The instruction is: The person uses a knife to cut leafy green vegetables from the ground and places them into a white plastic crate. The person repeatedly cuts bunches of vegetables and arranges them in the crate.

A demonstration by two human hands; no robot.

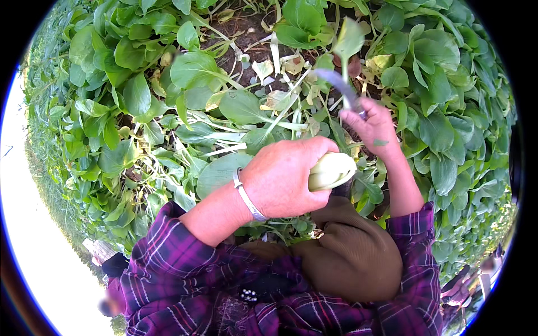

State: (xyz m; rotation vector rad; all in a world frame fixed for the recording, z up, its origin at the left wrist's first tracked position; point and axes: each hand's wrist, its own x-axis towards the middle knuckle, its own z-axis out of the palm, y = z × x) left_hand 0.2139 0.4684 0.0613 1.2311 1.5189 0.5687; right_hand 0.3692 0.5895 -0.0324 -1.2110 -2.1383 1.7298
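My left hand (286,176) grips a head of leafy greens, probably bok choy; its pale stem base (333,171) points right and its leaves (222,172) stick out on the left behind the wrist. To the upper right, my right hand (373,126) is closed on a sickle, mostly hiding the handle. The curved blade (338,83) is blurred and reaches up and left. A single leaf with its stalk (348,42) stands upright at the fingers of my right hand; whether it is held is unclear. A scrap of leaf clings to my right wrist.
Dense leafy plants (433,117) grow on the right and more (122,54) on the left. Cut stalks, loose leaves and yellowed leaves litter the soil (252,48) ahead. My bent knee (357,256) is just below my hands. Other people are partly visible at the lower left and lower right edges.
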